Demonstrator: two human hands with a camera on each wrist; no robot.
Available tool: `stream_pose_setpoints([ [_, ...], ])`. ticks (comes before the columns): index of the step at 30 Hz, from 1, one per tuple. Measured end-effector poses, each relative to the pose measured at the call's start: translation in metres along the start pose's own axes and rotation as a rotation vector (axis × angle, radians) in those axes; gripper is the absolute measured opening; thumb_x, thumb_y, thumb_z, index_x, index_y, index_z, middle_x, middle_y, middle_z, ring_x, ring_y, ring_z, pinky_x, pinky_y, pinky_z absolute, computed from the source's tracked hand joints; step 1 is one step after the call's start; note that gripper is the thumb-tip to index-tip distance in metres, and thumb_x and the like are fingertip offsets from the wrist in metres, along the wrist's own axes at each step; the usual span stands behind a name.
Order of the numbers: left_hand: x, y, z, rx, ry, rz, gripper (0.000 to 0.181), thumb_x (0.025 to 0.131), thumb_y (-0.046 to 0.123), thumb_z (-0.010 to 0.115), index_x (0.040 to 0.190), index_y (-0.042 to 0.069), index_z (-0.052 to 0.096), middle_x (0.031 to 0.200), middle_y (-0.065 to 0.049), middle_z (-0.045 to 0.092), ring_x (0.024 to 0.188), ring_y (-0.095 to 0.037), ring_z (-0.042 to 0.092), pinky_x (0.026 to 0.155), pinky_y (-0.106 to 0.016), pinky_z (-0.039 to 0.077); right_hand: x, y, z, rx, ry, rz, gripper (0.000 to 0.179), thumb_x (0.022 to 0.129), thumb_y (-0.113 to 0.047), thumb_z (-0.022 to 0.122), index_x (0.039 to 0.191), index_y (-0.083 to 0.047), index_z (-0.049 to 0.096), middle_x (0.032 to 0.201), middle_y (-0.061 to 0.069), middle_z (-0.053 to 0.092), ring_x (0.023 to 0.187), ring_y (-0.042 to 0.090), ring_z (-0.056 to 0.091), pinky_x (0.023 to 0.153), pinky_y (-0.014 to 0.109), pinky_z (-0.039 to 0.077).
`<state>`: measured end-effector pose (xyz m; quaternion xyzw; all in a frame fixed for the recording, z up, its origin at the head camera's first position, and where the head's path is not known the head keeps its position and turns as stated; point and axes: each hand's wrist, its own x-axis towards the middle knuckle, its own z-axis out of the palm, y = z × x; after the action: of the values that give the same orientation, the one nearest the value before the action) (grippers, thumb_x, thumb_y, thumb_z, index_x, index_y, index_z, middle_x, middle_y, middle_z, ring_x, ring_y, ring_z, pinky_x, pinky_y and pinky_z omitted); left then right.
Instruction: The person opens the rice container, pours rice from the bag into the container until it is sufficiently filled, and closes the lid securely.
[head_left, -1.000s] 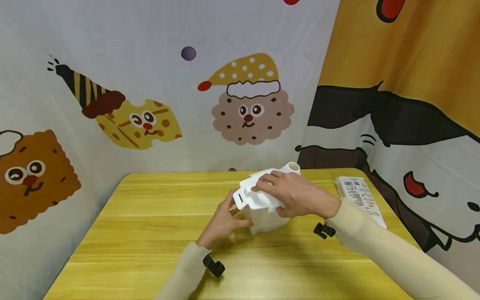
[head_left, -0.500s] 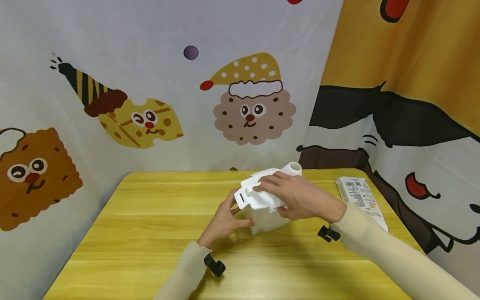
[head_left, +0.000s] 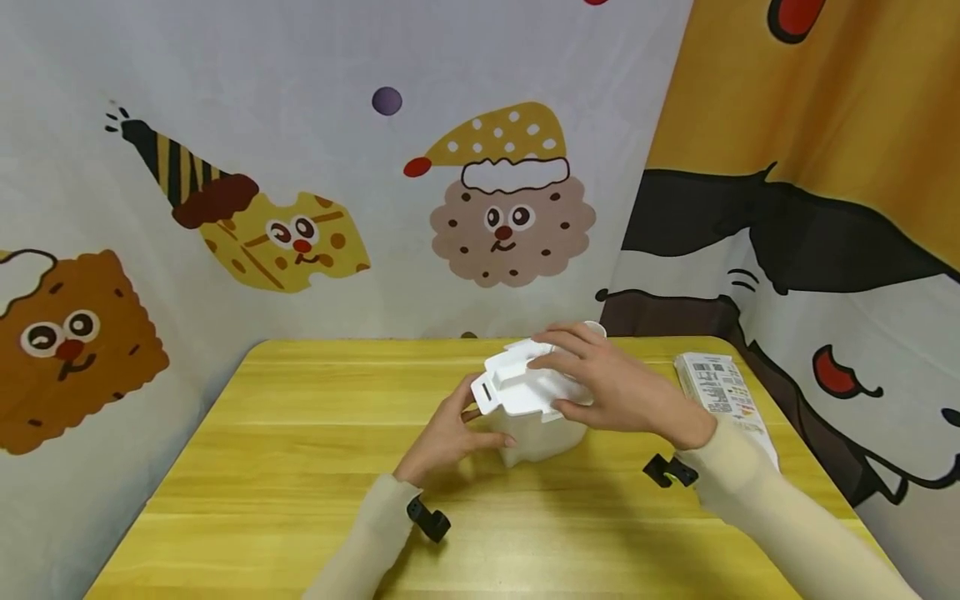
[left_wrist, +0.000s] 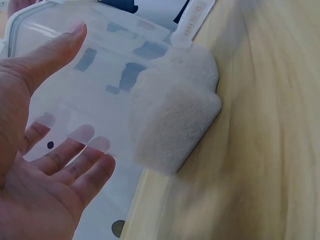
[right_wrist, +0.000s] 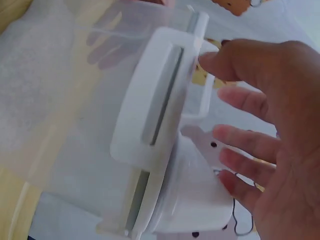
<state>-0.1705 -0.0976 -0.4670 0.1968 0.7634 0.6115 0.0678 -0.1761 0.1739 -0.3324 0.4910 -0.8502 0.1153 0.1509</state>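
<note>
A translucent plastic storage container [head_left: 543,440] stands on the table, with whitish grains [left_wrist: 175,117] in its lower part. Its white lid [head_left: 513,385] has side clips [right_wrist: 150,100] and a round spout, now mostly behind the right hand. My left hand [head_left: 448,442] holds the container's left end, thumb on the near side and fingers on the far side, visible through the plastic in the left wrist view. Over the lid's right part hovers my right hand [head_left: 618,383], fingers spread and loosely bent; the right wrist view shows nothing gripped in it.
A white printed box [head_left: 723,392] lies at the table's right edge. The wooden table [head_left: 300,467] backs onto a cartoon-printed curtain [head_left: 315,75]. A pale strip with lettering [left_wrist: 192,22] shows beyond the container in the left wrist view.
My right hand has loosened from the lid and shifted slightly right, its fingers spreading and now covering most of the spout. The left hand and container stay nearly where they were.
</note>
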Motion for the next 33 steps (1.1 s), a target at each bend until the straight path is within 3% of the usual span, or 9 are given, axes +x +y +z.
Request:
stream_pose_setpoints([
  [4, 0.003, -0.001, -0.006, -0.031, -0.038, 0.024, 0.088, 0.076, 0.022, 0.093, 0.147, 0.039, 0.045, 0.148, 0.01, 0.053, 0.137, -0.017, 0.052, 0.117, -0.046, 0.046, -0.005, 0.005, -0.003, 0.026, 0.071, 0.061, 0.047, 0.083, -0.022, 0.086, 0.126, -0.015, 0.069, 0.151, 0.011, 0.052, 0.142, 0.035, 0.04, 0.109, 0.059, 0.048],
  [9, 0.008, -0.003, -0.014, -0.117, -0.094, 0.022, 0.084, 0.078, 0.013, 0.09, 0.148, 0.034, 0.049, 0.149, 0.005, 0.053, 0.137, -0.024, 0.054, 0.113, -0.046, 0.05, -0.011, 0.01, -0.004, 0.085, 0.151, 0.2, 0.049, 0.086, -0.019, 0.082, 0.132, -0.013, 0.066, 0.152, 0.01, 0.05, 0.14, 0.033, 0.04, 0.108, 0.058, 0.046],
  [15, 0.013, -0.004, -0.017, -0.12, -0.124, 0.008, 0.079, 0.081, 0.007, 0.087, 0.148, 0.031, 0.052, 0.148, 0.0, 0.056, 0.134, -0.026, 0.058, 0.108, -0.041, 0.054, -0.017, 0.014, 0.001, 0.198, 0.288, 0.399, 0.061, 0.086, -0.013, 0.081, 0.141, -0.005, 0.056, 0.144, 0.017, 0.055, 0.13, 0.036, 0.053, 0.108, 0.056, 0.049],
  [19, 0.016, -0.003, -0.016, -0.117, -0.123, 0.018, 0.076, 0.082, 0.004, 0.085, 0.148, 0.024, 0.053, 0.145, -0.005, 0.059, 0.132, -0.027, 0.059, 0.108, -0.041, 0.054, -0.02, 0.016, 0.003, 0.353, 0.282, 0.614, 0.067, 0.09, -0.015, 0.078, 0.148, -0.005, 0.046, 0.141, 0.018, 0.057, 0.124, 0.036, 0.061, 0.103, 0.051, 0.056],
  [23, 0.018, -0.003, -0.017, -0.13, -0.115, 0.007, 0.074, 0.082, -0.001, 0.084, 0.147, 0.019, 0.055, 0.143, -0.009, 0.06, 0.131, -0.028, 0.06, 0.105, -0.038, 0.057, -0.021, 0.016, 0.003, 0.442, 0.248, 0.779, 0.061, 0.093, -0.024, 0.076, 0.145, -0.006, 0.05, 0.138, 0.018, 0.06, 0.126, 0.036, 0.059, 0.106, 0.052, 0.055],
  [27, 0.018, -0.003, -0.015, -0.141, -0.098, -0.007, 0.07, 0.081, -0.003, 0.083, 0.143, 0.017, 0.057, 0.141, -0.009, 0.061, 0.129, -0.028, 0.061, 0.1, -0.036, 0.059, -0.022, 0.018, 0.003, 0.457, 0.239, 0.822, 0.054, 0.093, -0.029, 0.077, 0.138, -0.007, 0.057, 0.135, 0.016, 0.062, 0.124, 0.034, 0.061, 0.106, 0.051, 0.055],
  [33, 0.012, -0.002, -0.007, -0.123, -0.049, -0.018, 0.069, 0.079, 0.002, 0.087, 0.14, 0.02, 0.059, 0.137, -0.008, 0.062, 0.125, -0.027, 0.064, 0.098, -0.036, 0.061, -0.022, 0.024, 0.005, 0.49, 0.23, 0.803, 0.054, 0.094, -0.027, 0.077, 0.139, -0.007, 0.057, 0.136, 0.016, 0.061, 0.125, 0.035, 0.061, 0.107, 0.049, 0.055],
])
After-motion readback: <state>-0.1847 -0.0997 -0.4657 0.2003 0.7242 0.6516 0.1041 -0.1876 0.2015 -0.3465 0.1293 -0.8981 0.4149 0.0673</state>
